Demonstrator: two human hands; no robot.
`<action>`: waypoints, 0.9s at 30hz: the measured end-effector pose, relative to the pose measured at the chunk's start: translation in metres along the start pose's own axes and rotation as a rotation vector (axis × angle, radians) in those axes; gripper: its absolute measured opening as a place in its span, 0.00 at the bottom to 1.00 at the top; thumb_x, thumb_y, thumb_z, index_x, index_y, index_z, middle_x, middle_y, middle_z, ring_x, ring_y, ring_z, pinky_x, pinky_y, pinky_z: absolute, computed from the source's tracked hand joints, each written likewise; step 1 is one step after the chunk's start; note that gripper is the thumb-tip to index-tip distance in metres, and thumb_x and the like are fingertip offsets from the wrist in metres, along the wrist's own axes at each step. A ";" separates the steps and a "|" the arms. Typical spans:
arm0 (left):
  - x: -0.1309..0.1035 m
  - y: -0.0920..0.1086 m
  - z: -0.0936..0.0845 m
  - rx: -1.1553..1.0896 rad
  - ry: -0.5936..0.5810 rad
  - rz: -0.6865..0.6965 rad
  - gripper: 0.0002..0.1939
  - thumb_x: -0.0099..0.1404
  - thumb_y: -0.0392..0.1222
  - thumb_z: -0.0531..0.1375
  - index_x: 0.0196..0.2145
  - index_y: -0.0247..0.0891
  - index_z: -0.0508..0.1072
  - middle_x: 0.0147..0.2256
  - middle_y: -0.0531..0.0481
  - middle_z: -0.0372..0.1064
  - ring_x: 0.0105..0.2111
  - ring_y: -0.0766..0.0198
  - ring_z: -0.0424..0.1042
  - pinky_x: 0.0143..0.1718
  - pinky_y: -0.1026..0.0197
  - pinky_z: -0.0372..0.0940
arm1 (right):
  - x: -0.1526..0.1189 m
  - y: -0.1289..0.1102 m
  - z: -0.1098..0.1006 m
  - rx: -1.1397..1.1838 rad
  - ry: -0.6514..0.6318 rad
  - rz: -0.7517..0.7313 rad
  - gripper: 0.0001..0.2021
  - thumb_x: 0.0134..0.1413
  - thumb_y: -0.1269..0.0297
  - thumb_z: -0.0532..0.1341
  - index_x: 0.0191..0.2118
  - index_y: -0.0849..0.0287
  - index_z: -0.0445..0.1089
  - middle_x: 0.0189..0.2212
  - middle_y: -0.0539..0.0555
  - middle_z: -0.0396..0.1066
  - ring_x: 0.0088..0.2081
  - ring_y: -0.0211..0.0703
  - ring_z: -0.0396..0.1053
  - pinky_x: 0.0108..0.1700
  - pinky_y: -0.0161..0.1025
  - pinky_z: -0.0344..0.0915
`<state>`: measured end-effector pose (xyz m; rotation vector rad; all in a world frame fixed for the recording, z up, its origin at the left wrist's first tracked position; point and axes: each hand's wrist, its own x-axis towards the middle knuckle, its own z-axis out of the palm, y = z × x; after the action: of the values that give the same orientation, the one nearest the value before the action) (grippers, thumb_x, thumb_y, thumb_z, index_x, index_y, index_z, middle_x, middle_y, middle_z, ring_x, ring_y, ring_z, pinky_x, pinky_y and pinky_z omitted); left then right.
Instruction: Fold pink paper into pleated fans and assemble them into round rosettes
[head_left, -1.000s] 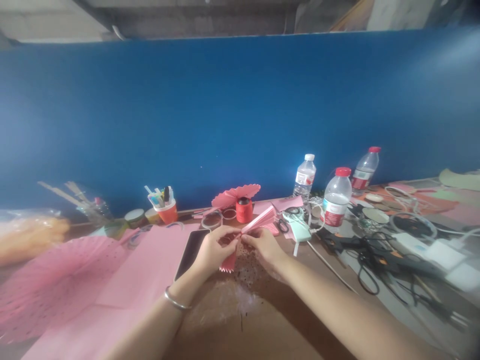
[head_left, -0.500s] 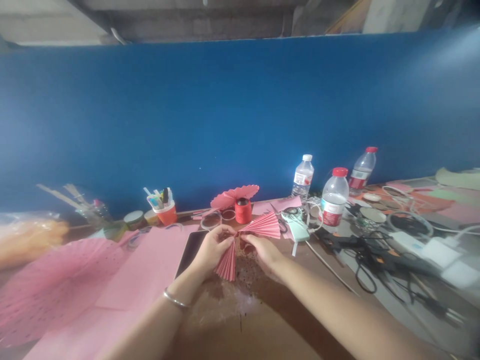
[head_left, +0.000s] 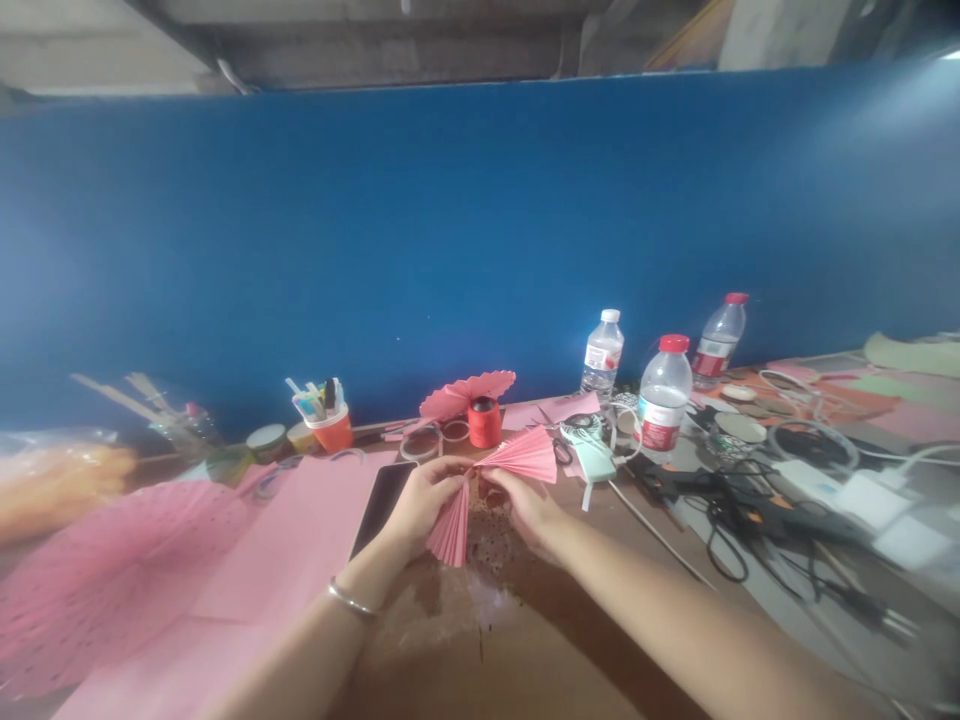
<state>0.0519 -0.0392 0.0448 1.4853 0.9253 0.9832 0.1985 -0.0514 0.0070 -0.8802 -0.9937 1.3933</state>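
Between my hands is a pleated pink paper fan [head_left: 525,455], pinched together at its middle. One pleated wing spreads to the upper right and the other hangs down toward me. My left hand [head_left: 429,495], with a silver bangle on its wrist, is closed on the pinched middle from the left. My right hand [head_left: 529,510] grips the same spot from the right, thumb and fingers pressed together. A red spool [head_left: 484,423] stands just beyond my fingers, with a scalloped pink paper fan [head_left: 469,393] behind it. Next to my left hand lies a dark phone [head_left: 382,500].
Pink sheets [head_left: 300,530] and a large speckled pink fan [head_left: 120,580] cover the left side. An orange-white cup [head_left: 330,430] holds pens. Right stand plastic bottles [head_left: 664,400], a pale green glue gun or charger-like device [head_left: 595,460], cables and a power strip [head_left: 810,485].
The upper right wing of the pleated fan has tilted slightly and its folds look more closed up. Both hands keep their hold; the whole view has shifted a little.
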 end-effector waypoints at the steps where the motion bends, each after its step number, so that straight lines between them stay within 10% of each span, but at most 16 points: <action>1: 0.000 0.000 0.000 0.016 -0.001 0.001 0.11 0.54 0.39 0.58 0.36 0.35 0.73 0.36 0.47 0.72 0.34 0.62 0.70 0.37 0.61 0.63 | -0.001 -0.002 0.001 0.030 -0.004 -0.005 0.09 0.43 0.59 0.59 0.27 0.61 0.70 0.22 0.50 0.67 0.26 0.37 0.62 0.29 0.34 0.57; 14: -0.002 0.013 0.003 0.338 0.034 0.070 0.10 0.52 0.43 0.61 0.32 0.36 0.74 0.32 0.48 0.73 0.33 0.60 0.70 0.36 0.60 0.62 | -0.003 -0.010 0.006 -0.017 -0.150 -0.009 0.04 0.43 0.67 0.58 0.23 0.61 0.68 0.17 0.47 0.64 0.20 0.34 0.59 0.24 0.33 0.53; 27: -0.004 0.005 -0.003 -0.388 -0.214 -0.243 0.08 0.53 0.39 0.62 0.30 0.35 0.67 0.24 0.54 0.63 0.23 0.71 0.63 0.25 0.69 0.56 | -0.008 -0.022 0.005 -0.336 -0.215 -0.265 0.09 0.52 0.60 0.57 0.26 0.59 0.65 0.23 0.49 0.66 0.25 0.38 0.62 0.28 0.34 0.56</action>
<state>0.0478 -0.0429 0.0497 1.0964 0.6942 0.7576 0.2021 -0.0597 0.0293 -0.8154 -1.4838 1.1278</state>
